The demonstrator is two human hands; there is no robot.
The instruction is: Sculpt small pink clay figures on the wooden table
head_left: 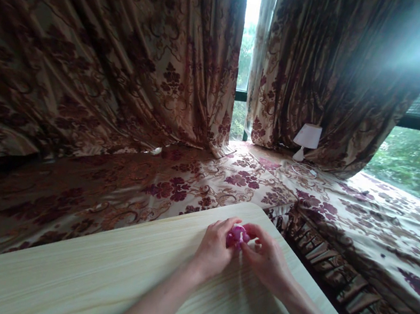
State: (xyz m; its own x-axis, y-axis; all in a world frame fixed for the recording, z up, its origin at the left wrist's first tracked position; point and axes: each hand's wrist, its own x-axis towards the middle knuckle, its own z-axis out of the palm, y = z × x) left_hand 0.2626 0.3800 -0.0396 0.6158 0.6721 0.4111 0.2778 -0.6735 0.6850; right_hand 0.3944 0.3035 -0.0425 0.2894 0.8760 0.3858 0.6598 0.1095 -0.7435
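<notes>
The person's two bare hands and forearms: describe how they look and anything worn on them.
The ungloved left hand and ungloved right hand both lead into bare forearms that narrow toward the wrists. No sleeve, watch or bracelet shows on either arm. The fingers are too small in view to rule out a thin ring.

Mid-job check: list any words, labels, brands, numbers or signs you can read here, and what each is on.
None can be read.
Small shiny purple object in the left hand and right hand: partly covered by fingers and too small to tell any marking.
White plug by the white-shaded table lamp: too small to tell.
Pale wood-grain tabletop and brown floral curtains: pattern only, no lettering visible.
</notes>
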